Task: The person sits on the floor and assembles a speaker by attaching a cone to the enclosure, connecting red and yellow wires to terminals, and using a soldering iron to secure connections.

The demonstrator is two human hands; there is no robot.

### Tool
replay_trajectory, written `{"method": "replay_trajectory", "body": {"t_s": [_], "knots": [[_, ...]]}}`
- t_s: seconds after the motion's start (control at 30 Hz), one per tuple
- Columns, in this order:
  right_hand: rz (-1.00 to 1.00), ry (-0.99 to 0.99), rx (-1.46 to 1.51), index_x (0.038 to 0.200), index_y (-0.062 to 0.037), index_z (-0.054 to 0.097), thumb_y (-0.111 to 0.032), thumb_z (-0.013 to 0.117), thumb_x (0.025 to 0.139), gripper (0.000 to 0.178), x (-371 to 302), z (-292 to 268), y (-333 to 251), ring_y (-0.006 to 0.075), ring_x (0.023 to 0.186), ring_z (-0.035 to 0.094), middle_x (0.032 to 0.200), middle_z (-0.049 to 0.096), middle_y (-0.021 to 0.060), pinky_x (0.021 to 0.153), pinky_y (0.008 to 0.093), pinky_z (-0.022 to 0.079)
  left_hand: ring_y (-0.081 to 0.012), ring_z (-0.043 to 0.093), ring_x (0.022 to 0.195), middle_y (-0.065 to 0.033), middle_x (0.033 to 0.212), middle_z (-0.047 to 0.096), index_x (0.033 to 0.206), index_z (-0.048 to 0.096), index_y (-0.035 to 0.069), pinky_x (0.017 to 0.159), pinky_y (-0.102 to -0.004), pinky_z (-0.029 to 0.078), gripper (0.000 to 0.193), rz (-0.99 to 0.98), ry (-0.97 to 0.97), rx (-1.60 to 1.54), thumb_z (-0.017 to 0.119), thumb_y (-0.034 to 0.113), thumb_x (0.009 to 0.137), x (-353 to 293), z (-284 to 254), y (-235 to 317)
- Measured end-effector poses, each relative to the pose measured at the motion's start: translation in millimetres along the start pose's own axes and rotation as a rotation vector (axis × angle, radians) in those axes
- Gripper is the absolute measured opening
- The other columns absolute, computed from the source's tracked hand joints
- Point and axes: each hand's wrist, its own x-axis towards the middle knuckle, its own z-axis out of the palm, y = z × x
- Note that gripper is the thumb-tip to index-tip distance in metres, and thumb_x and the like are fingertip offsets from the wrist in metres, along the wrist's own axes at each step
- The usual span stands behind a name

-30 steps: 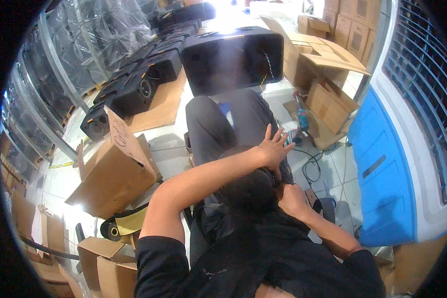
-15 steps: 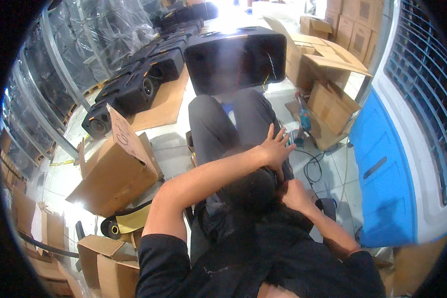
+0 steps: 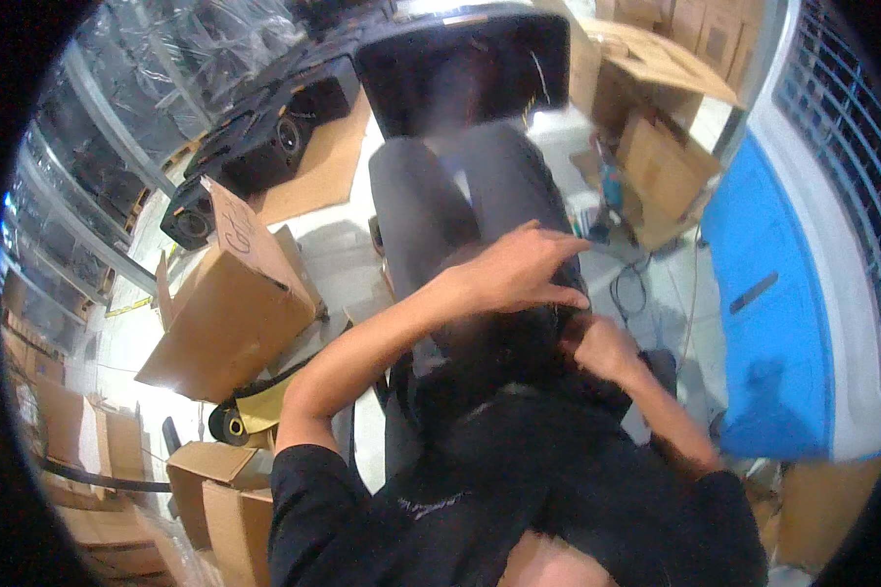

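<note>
My left hand (image 3: pixel 524 272) is over my right thigh, fingers stretched out and thumb apart, with nothing seen in it. Just below and to its right, my right hand (image 3: pixel 602 349) is blurred, its fingers curled in beside the thigh. Whatever it may hold is hidden. Between my forearms a dark, rounded black thing (image 3: pixel 519 342) lies on my lap, too dim and smeared to name. My legs in dark grey trousers (image 3: pixel 426 196) stretch ahead.
A large black speaker cabinet (image 3: pixel 465 73) stands beyond my knees, with more speakers (image 3: pixel 289 135) in a row to the left. Cardboard boxes stand left (image 3: pixel 230 303) and right (image 3: pixel 671 176). A green power tool (image 3: pixel 611 186) and a cable (image 3: pixel 628 289) lie right, near a blue panel (image 3: pixel 768 323).
My left hand has come down and nearer from its raised pose, fingers now pointing right. My right hand has moved slightly right. The black thing on my lap looks lower and flatter.
</note>
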Motion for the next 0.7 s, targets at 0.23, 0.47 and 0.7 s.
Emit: {"method": "replay_trajectory", "body": {"t_s": [0.23, 0.47, 0.7], "knots": [[-0.19, -0.024, 0.085, 0.093, 0.0036, 0.069, -0.028, 0.077, 0.085, 0.034, 5.4, 4.4, 14.6, 0.0445, 0.09, 0.068, 0.091, 0.069, 0.0269, 0.075, 0.0499, 0.052, -0.0358, 0.042, 0.142, -0.015, 0.151, 0.048, 0.14, 0.056, 0.009, 0.117, -0.0627, 0.029, 0.081, 0.313, -0.055, 0.472, 0.073, 0.06, 0.08, -92.1, 28.3, 56.6], [-0.068, -0.054, -0.037, 0.094, 0.0045, 0.07, -0.036, 0.078, 0.086, 0.043, 5.5, 1.5, 6.6, 0.0455, 0.089, 0.068, 0.09, 0.071, 0.0259, 0.076, 0.05, 0.053, -0.0387, 0.025, 0.151, -0.0126, 0.164, 0.027, 0.156, 0.037, 0.03, 0.111, -0.0735, 0.027, 0.095, 0.115, -0.048, 0.777, 0.077, 0.059, 0.074, -95.0, 29.6, 47.6], [-0.084, -0.164, 0.065, 0.094, 0.0048, 0.071, -0.032, 0.08, 0.084, 0.04, 0.1, -14.5, -10.0, 0.0423, 0.085, 0.069, 0.087, 0.07, 0.0255, 0.076, 0.0462, 0.054, -0.0374, 0.049, 0.127, -0.0168, 0.147, 0.045, 0.151, 0.045, 0.031, 0.096, -0.0576, 0.045, 0.1, 0.104, -0.069, 0.748, 0.084, 0.046, 0.06, -93.2, 21.4, 54.0]]}}
